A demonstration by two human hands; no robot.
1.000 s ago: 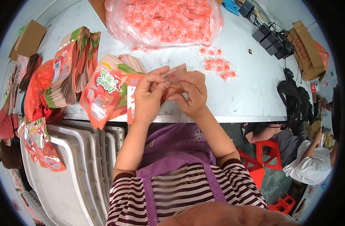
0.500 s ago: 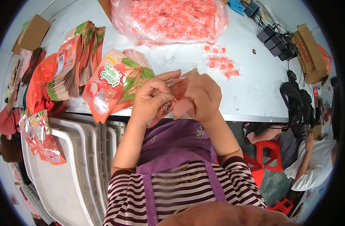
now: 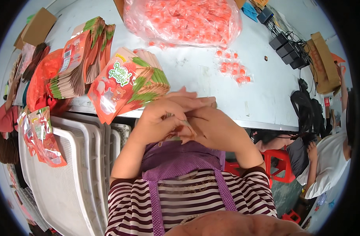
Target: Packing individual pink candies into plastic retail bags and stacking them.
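Just past the near table edge, my left hand [image 3: 164, 120] and my right hand [image 3: 217, 128] are pressed close together over my lap. The left fingers are bent around a pouch [image 3: 173, 138], of which only slivers show between the hands. The back of my right hand faces up, and its fingers are mostly hidden against the left hand and the pouch. Left of my hands, a fanned stack of red and green printed pouches [image 3: 117, 84] lies on the table. Several small wrapped red candies [image 3: 234, 67] lie beyond my right hand.
A big clear bag of wrapped candies [image 3: 184, 21] stands at the back. More pouch stacks [image 3: 79, 59] are at the far left. White perforated trays [image 3: 58, 188] lean below the table's left. Black adapters [image 3: 288, 49] with cables sit far right. A red stool [image 3: 280, 163] and another person are at right.
My hands have come closer together and the right hand has turned back-up. The pouch, plainly visible before, is now mostly hidden. The whole view has shifted slightly.
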